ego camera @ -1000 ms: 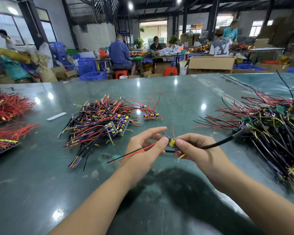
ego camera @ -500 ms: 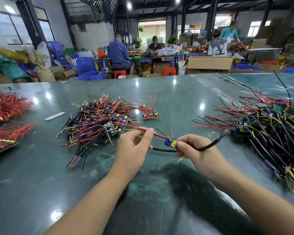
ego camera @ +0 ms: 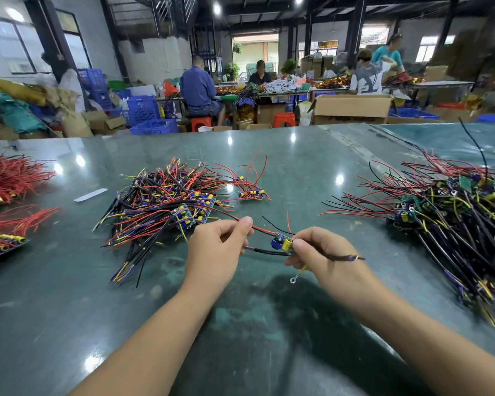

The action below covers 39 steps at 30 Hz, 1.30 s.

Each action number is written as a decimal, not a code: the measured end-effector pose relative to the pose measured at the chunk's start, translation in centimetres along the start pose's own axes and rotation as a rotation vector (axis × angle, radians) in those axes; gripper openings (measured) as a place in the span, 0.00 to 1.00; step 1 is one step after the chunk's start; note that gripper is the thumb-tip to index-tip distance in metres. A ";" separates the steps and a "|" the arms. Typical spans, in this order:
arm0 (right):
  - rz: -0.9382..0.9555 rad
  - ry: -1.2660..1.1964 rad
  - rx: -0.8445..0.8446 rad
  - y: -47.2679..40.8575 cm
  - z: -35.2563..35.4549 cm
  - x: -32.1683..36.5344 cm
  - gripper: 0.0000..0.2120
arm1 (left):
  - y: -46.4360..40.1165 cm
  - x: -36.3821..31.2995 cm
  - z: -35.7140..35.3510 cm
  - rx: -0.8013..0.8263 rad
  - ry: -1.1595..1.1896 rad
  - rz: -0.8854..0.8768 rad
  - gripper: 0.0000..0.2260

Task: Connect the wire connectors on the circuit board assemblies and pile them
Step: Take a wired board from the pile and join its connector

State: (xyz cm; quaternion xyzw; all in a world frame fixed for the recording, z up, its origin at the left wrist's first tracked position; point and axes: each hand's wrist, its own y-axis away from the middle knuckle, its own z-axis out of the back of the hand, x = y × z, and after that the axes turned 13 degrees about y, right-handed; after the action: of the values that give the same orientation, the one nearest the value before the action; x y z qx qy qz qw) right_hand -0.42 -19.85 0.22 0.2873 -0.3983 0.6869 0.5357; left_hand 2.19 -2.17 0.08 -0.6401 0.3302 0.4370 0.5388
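A glossy green table fills the lower half of the view. A white strip lies flat on it at ten o'clock. Beyond the far edge, blue plastic crates are stacked at eleven o'clock, beside sacks heaped at the far left. A person in blue is seated at twelve o'clock on a red stool. An open cardboard box is set at one o'clock.
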 end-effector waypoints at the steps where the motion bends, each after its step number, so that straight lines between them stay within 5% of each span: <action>1: -0.064 -0.141 0.011 0.0 -0.2 0.1 0.08 | 0.0 0.0 -0.1 0.014 0.026 0.012 0.14; 3: -0.159 -0.396 0.025 0.1 -0.3 0.4 0.09 | 0.2 -0.1 -0.4 0.037 0.076 0.023 0.14; 7: -0.199 -0.492 -0.005 0.2 0.0 0.6 0.10 | 0.7 -0.4 -0.7 0.051 0.112 0.010 0.13; 20: 0.015 -0.246 0.158 0.6 -0.1 1.7 0.04 | 0.6 -0.6 -0.9 -0.051 0.112 0.138 0.14; 25: -0.001 -0.323 0.194 0.7 -0.1 1.8 0.05 | 0.4 -1.5 -0.7 -0.124 0.613 0.429 0.13; 30: -0.088 -0.554 0.160 0.6 0.1 1.8 0.12 | 0.4 -1.7 -0.5 -0.045 0.844 0.458 0.13; 39: -0.111 -0.590 0.130 0.6 0.2 1.4 0.11 | 1.2 -1.9 -0.9 0.197 0.700 0.446 0.02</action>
State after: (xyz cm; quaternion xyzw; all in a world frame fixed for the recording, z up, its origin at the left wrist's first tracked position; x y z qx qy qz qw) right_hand -1.34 -19.40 1.30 0.5293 -0.4757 0.5675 0.4142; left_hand 0.56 -3.33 1.38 -0.6084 0.6637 0.2654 0.3449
